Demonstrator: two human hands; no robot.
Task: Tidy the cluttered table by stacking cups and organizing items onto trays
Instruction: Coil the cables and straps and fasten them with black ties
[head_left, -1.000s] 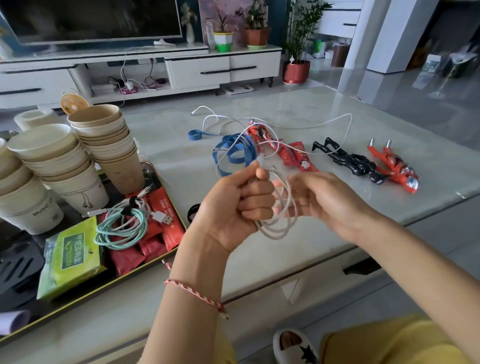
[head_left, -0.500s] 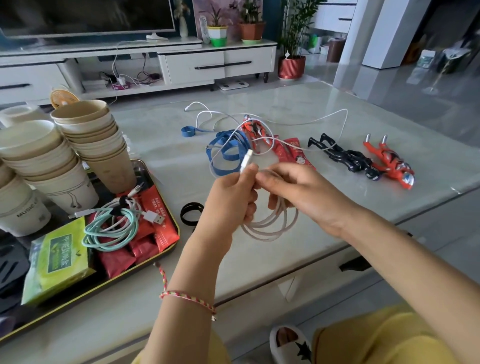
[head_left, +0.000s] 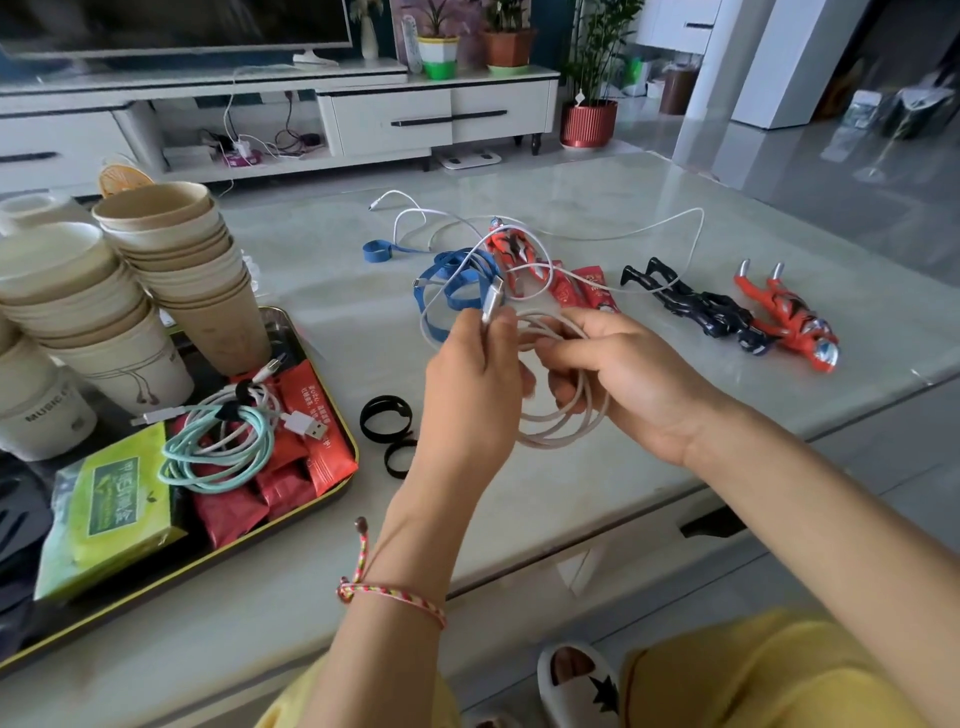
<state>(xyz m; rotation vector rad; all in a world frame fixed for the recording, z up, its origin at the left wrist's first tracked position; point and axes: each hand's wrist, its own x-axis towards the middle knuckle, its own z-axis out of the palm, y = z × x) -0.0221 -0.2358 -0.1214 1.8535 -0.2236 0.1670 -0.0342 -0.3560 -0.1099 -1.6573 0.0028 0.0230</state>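
Above the table's middle, both hands hold a coiled white cable (head_left: 563, 423). My left hand (head_left: 472, 384) pinches its silver plug end, which points up. My right hand (head_left: 618, 374) grips the loops, fingers curled through them. At the left, a dark tray (head_left: 332, 493) with a yellow rim carries stacks of paper cups (head_left: 176, 270), a coiled teal cable (head_left: 223, 452), red packets (head_left: 291, 467) and a green pack (head_left: 111, 509). Loose on the table lie a blue strap (head_left: 452, 286), another white cable (head_left: 623, 234), and black velcro ties (head_left: 387, 418).
Three toy figures lie on the table: a red one (head_left: 511, 249) under the cables, a black one (head_left: 696, 304) and a red one (head_left: 789, 322) at the right. Two red packets (head_left: 582, 286) lie between them. A TV cabinet (head_left: 436, 119) stands beyond.
The plug end has come up out of my left fist and now sticks out between its fingertips. My right hand has shifted onto the coil's loops. The view has moved slightly.
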